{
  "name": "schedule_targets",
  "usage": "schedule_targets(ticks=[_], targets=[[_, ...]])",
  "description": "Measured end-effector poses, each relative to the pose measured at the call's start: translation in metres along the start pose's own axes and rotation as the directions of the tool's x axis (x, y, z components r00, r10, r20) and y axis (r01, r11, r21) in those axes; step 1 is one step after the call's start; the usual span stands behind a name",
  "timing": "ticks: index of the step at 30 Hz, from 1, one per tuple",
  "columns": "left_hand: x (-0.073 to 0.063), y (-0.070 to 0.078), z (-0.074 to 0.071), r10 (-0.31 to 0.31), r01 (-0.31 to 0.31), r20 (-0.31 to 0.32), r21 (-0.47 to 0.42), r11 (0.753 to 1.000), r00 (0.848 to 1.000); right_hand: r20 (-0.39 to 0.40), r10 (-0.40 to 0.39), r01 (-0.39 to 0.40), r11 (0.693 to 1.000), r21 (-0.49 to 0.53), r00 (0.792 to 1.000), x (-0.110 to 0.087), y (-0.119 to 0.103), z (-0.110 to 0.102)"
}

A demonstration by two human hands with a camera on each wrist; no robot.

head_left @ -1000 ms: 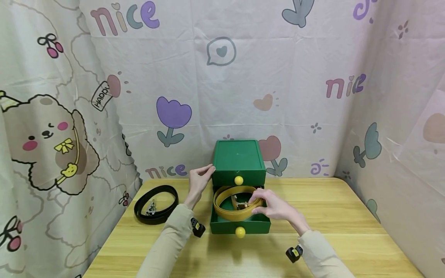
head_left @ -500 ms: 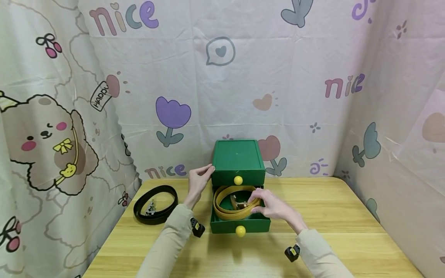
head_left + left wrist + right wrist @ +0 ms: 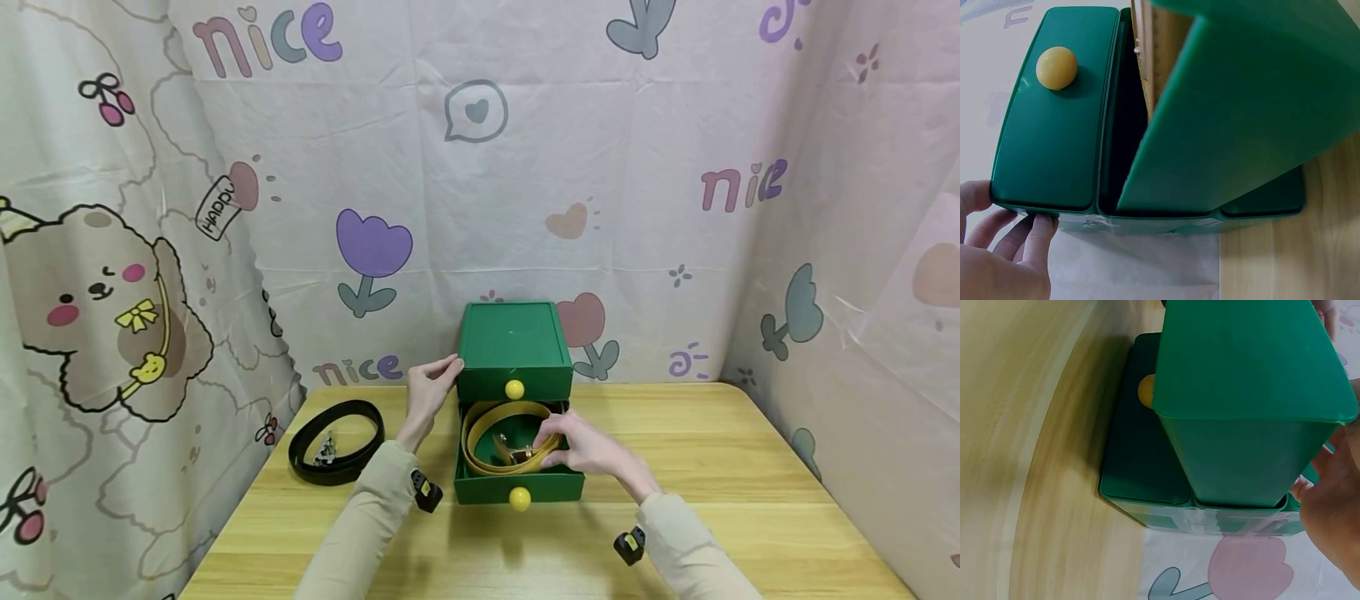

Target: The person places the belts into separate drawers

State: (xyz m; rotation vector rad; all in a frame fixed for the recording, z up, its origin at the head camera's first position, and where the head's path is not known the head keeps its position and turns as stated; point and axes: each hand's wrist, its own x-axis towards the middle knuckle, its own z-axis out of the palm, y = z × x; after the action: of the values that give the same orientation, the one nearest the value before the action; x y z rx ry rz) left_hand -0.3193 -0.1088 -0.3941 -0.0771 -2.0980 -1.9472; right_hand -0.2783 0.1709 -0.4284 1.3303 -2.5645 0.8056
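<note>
A yellow coiled belt (image 3: pixel 477 421) with a metal buckle (image 3: pixel 520 455) lies in the pulled-out drawer (image 3: pixel 487 487) of a green drawer cabinet (image 3: pixel 514 335). My right hand (image 3: pixel 588 442) pinches the coil at its right side, fingertips inside the loop and thumb outside. At the cabinet's upper left front corner, my left hand (image 3: pixel 429 396) grips the edge with its fingertips. The left wrist view shows fingers (image 3: pixel 1038 240) against the side wall and a strip of the yellow belt (image 3: pixel 1147 56). In the right wrist view, the drawer wall hides the belt and part of the right hand (image 3: pixel 1335 506).
A black coiled belt (image 3: pixel 336 479) with a silvery buckle lies on the wooden table (image 3: pixel 705 467), left of the cabinet. Yellow round knobs (image 3: pixel 519 499) stick out from the drawer fronts. A printed curtain (image 3: pixel 480 208) hangs behind and at both sides.
The yellow coil has sunk a little deeper into the drawer, and its buckle has shifted toward the drawer's front. My right hand keeps its hold; my left hand stays at the cabinet corner.
</note>
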Motion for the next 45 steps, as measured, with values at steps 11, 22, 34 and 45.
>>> schedule_targets(ticks=[11,22,34,45], targets=[[0.0009,-0.0011,0.0003,0.017,-0.017,-0.008,0.001,1.000,1.000,0.114,0.054,-0.053,0.999,-0.014,0.992,0.0043,0.0014,-0.0016],[0.0007,0.0009,0.0003,0.006,-0.006,-0.003,-0.002,1.000,1.000,0.114,0.065,-0.063,0.998,-0.023,0.991,0.0051,0.0008,-0.0011],[-0.0001,0.0004,0.0006,0.005,-0.005,-0.012,-0.008,1.000,1.000,0.073,-0.011,0.012,1.000,-0.022,0.997,0.0034,0.0007,0.0023],[-0.0023,0.0046,-0.0002,0.007,-0.007,0.004,-0.007,1.000,1.000,0.115,-0.096,0.094,0.995,0.027,0.989,0.0007,0.0020,0.0010]])
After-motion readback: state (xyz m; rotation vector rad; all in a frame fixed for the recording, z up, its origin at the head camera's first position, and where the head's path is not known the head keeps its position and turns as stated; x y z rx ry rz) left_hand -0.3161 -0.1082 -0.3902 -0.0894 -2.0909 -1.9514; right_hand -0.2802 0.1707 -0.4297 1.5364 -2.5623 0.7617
